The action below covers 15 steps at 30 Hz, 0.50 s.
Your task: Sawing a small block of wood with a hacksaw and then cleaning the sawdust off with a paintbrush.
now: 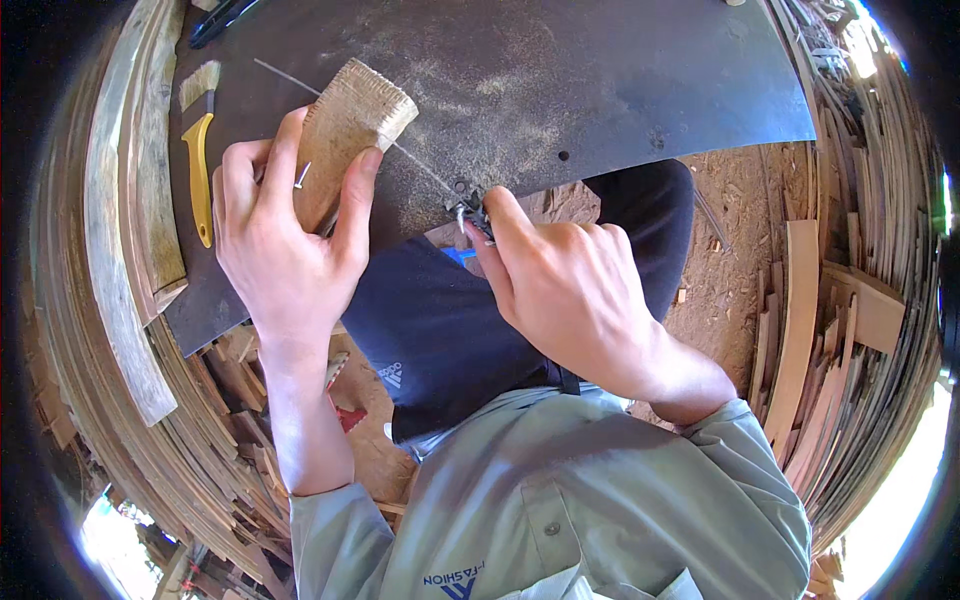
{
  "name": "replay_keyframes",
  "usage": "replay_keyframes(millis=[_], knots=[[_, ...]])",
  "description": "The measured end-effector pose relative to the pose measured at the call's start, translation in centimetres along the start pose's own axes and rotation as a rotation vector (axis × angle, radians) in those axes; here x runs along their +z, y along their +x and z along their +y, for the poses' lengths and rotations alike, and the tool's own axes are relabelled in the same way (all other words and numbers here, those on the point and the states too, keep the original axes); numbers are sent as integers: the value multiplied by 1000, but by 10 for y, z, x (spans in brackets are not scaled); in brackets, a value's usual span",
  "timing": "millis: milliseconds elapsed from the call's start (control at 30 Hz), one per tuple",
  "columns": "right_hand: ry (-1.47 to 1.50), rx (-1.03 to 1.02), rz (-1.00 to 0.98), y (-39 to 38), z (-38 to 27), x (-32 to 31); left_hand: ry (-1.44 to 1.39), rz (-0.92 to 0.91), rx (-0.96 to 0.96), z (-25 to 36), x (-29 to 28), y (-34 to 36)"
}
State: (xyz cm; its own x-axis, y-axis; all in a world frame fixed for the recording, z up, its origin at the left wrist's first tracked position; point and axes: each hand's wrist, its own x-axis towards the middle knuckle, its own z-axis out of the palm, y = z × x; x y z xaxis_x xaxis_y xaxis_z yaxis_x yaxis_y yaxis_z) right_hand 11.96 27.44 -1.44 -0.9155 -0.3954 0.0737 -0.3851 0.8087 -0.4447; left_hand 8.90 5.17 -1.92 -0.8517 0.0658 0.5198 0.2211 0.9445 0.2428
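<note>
Wooden and pale, the block (345, 135) lies on the dark metal sheet (600, 70), clasped by the left hand (285, 235) — fingers curled over its top, thumb down its near side. A thin wire (420, 168) runs across the sheet beneath the block to a small metal clamp (468, 210) at the sheet's near edge, where the right hand (575, 290) pinches it between thumb and forefinger. Sawdust dusts the sheet beyond the block, so some cutting looks done, though how much of the block is left uncut cannot be told. A yellow-handled brush (200, 150) lies left of the block. Beyond the block the sheet is open; its near edge overhangs the knees, and stacked wood strips (800, 330) crowd both sides.
</note>
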Motion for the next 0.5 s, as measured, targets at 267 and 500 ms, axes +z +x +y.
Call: replay_keyframes(millis=[267, 500], knots=[[-1, 59, -35, -15, 3, 1, 33, -24, -19, 1, -2, -1], [-7, 56, -1, -14, -2, 6, -27, -39, 36, -3, -3, 2]])
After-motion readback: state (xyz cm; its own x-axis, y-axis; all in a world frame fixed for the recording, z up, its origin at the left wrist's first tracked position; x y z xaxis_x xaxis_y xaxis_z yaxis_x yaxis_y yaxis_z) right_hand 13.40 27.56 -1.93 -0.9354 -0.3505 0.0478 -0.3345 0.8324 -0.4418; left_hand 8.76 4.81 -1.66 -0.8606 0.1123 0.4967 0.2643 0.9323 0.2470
